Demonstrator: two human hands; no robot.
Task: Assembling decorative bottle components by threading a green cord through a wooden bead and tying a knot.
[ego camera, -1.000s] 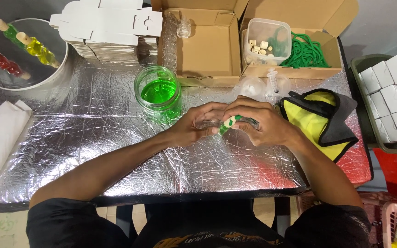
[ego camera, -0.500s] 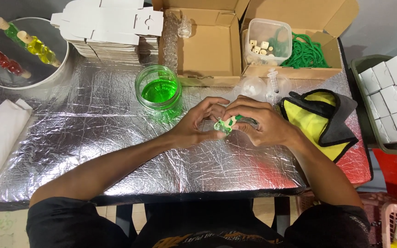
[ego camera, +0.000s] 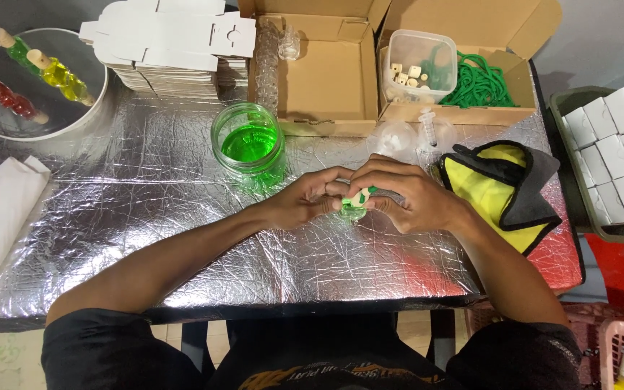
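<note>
My left hand [ego camera: 305, 200] and my right hand [ego camera: 403, 195] meet over the middle of the foil-covered table [ego camera: 146, 217]. Between their fingertips they pinch a small bottle [ego camera: 356, 200] with green liquid, a pale cork stopper and a bit of green cord at its neck. Fingers hide most of the bottle. A glass jar of green liquid [ego camera: 248, 145] stands just behind my left hand.
Behind are two open cardboard boxes [ego camera: 326, 79], a clear tub of cork stoppers [ego camera: 420, 65], green cord [ego camera: 479, 85] and a stack of flat white cartons [ego camera: 171, 43]. A bowl [ego camera: 74, 119] at far left holds coloured bottles. A yellow cloth [ego camera: 496, 191] lies right, white boxes [ego camera: 615, 152] beyond.
Both hands stay together at the same spot; the fingers have shifted slightly around the small bottle, showing more of its stopper.
</note>
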